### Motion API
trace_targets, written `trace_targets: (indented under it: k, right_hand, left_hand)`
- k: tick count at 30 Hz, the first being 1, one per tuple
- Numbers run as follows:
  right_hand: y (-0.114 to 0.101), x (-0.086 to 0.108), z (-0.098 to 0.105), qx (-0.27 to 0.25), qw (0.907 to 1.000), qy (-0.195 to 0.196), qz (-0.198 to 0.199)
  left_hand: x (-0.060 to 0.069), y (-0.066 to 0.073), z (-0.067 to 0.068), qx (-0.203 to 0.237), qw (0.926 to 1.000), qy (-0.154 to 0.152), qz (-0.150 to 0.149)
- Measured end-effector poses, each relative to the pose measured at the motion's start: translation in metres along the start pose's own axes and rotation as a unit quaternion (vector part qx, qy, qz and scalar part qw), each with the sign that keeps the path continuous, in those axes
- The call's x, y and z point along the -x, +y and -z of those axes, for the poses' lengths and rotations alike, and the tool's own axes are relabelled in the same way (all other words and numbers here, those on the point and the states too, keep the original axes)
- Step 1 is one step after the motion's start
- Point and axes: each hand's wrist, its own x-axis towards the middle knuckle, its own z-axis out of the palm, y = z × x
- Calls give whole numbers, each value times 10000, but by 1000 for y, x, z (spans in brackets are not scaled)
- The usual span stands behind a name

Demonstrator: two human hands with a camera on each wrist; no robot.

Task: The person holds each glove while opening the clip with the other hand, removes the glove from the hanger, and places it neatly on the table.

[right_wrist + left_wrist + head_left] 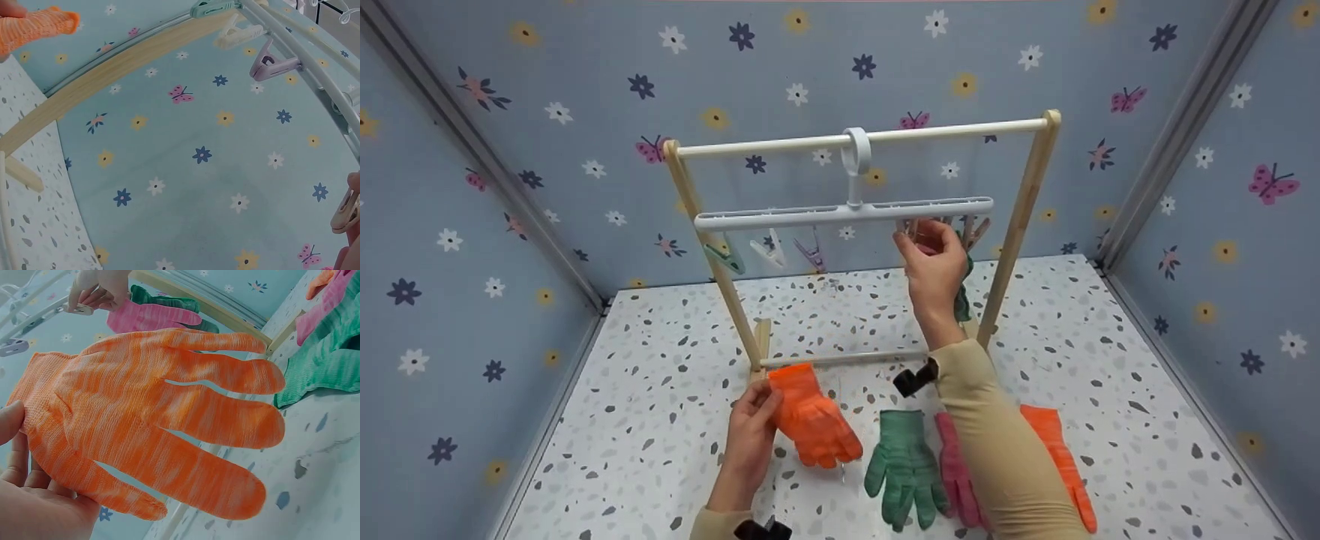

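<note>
Long sleeves, plain tan. Right sleeve [1005,442] fairly close-fitting, smooth along the forearm, fine creases lower down; cuff ends at the wrist. Left sleeve [716,523] same tan, only a short stretch visible. Left hand [752,427] and right hand [936,262] bare. Small, blocky black device at each wrist: right device [915,380], left device [763,530].

Could not see the hanging green glove [963,300] in full from the head view, owing to the right hand [936,274]. Found the table's pink glove [956,469] and rightmost orange glove [1057,457] partly covered by the right sleeve [1009,450]. In the right wrist view, noted peg [344,215] and right hand cropped at the right edge, held orange glove [39,25] at the left. In the left wrist view, noted the left hand [48,509] cut off at the frame's corner.
</note>
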Motion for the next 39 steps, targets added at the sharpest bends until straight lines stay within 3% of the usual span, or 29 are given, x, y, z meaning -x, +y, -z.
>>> trace_targets:
  k: [6, 16, 27, 39]
  right_hand:
    - [0, -2, 0, -17, 10000, 27, -44]
    - [-1, -4, 1, -77, 9999, 54, -89]
    - [1, -2, 1, 22, 9999, 64, -108]
    - [0, -2, 2, 4, 10000, 35, -34]
  left_hand:
    - [12, -2, 8, -191, 9992, 258, 258]
    - [18, 9, 8, -624, 9958, 429, 509]
    - [29, 13, 5, -933, 9919, 7, 858]
    - [31, 5, -5, -610, 9882, -788, 1164]
